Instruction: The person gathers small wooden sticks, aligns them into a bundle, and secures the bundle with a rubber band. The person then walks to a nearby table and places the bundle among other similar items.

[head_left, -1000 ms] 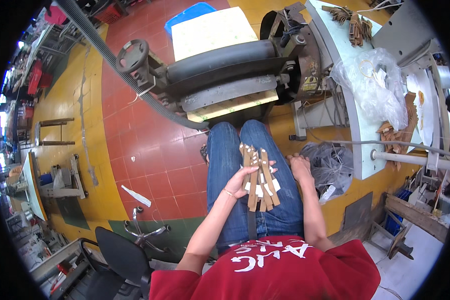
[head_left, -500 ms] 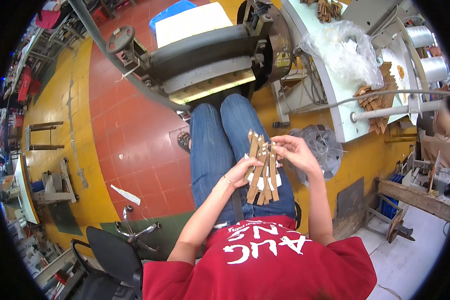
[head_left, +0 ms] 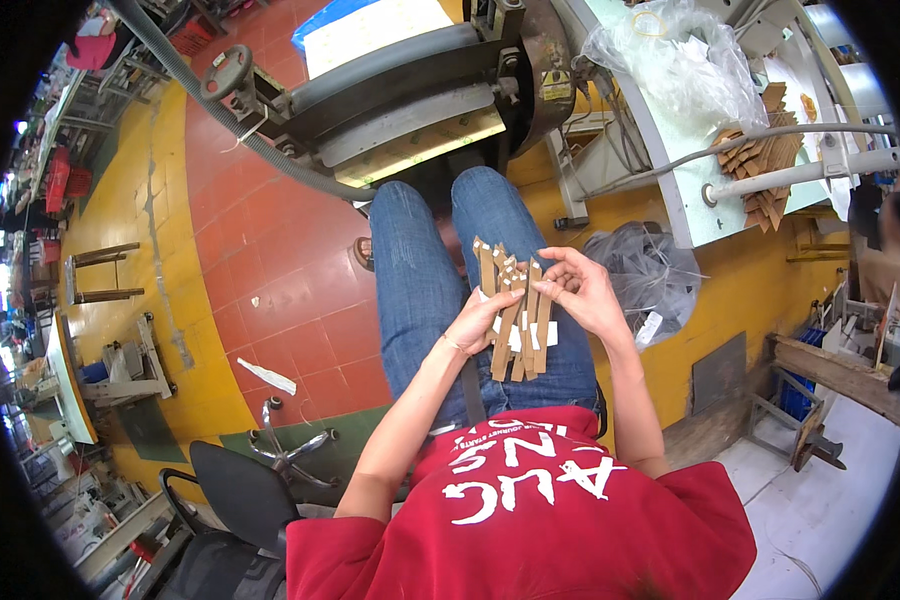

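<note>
The left hand (head_left: 480,322) grips a fan of brown strips (head_left: 515,310) above the lap, while the right hand (head_left: 582,290) pinches their upper ends, seemingly sorting them; evening them up next likely needs a light touch. The machine (head_left: 400,90) stands ahead of the hands, a bench (head_left: 670,180) edge to their right, open floor (head_left: 260,280) to their left.

There is one view only, from a camera worn on the seated person's head. It looks almost straight down, so the red shirt (head_left: 530,500) fills the lower edge and the blue-jeaned lap (head_left: 420,270) lies close below the lens. The wide fisheye bends the roller machine (head_left: 400,90) at the top, the bench (head_left: 670,150) at upper right and the tiled floor (head_left: 260,260) at left toward the dark round rim.
</note>
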{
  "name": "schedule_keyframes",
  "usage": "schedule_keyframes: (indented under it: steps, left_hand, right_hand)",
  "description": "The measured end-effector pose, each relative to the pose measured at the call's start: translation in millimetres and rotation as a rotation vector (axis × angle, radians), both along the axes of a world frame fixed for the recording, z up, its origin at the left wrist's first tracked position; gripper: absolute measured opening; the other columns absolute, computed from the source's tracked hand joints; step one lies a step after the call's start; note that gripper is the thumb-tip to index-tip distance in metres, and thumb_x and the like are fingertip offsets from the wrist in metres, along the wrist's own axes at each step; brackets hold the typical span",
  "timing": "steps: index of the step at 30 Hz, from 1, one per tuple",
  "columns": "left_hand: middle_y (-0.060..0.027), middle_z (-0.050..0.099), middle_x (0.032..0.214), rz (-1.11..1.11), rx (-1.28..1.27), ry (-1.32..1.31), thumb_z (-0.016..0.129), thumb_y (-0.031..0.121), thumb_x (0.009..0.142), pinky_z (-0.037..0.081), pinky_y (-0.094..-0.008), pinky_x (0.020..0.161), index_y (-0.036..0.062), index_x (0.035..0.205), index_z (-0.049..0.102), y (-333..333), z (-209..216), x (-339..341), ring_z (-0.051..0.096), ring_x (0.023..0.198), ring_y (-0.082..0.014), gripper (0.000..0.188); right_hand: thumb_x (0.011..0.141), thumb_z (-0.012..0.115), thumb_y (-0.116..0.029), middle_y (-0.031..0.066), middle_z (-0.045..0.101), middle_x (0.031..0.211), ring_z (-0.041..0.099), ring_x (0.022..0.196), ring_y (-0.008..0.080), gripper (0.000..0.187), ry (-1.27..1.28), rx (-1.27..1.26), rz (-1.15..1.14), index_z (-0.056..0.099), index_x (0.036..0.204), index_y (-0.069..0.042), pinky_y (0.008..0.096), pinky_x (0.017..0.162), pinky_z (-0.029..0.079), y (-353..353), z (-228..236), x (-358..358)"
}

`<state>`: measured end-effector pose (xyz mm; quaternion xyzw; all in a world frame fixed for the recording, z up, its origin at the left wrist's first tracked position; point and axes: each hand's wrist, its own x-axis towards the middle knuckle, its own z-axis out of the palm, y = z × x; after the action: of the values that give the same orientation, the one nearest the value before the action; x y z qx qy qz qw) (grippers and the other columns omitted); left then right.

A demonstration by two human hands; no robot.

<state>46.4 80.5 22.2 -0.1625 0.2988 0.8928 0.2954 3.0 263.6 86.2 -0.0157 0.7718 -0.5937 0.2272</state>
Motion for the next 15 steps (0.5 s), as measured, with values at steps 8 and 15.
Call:
schedule_keyframes:
  steps: [8,15]
  left_hand:
    - [-0.0080,0.058,0.118,-0.029,-0.040,0.047,0.058,0.007,0.089,0.050,-0.0304,0.090,0.0039,0.131,0.044,-3,6,1,0.059,0.105,-0.0159,0.044]
    - [-0.0067,0.061,0.112,-0.013,-0.029,0.017,0.059,0.009,0.090,0.051,-0.0283,0.087,0.0034,0.126,0.049,-2,8,5,0.061,0.100,-0.0147,0.038]
  right_hand:
    - [0.079,0.074,-0.008,0.0009,0.061,0.075,0.058,0.069,0.0039,0.039,-0.099,-0.198,-0.049,0.060,0.114,0.003,0.0193,0.062,0.048,10,-3,1]
    - [0.079,0.073,-0.006,0.0047,0.061,0.084,0.064,0.071,0.0103,0.026,-0.029,-0.051,0.084,0.065,0.100,0.007,0.0239,0.064,0.052,9,-9,-9]
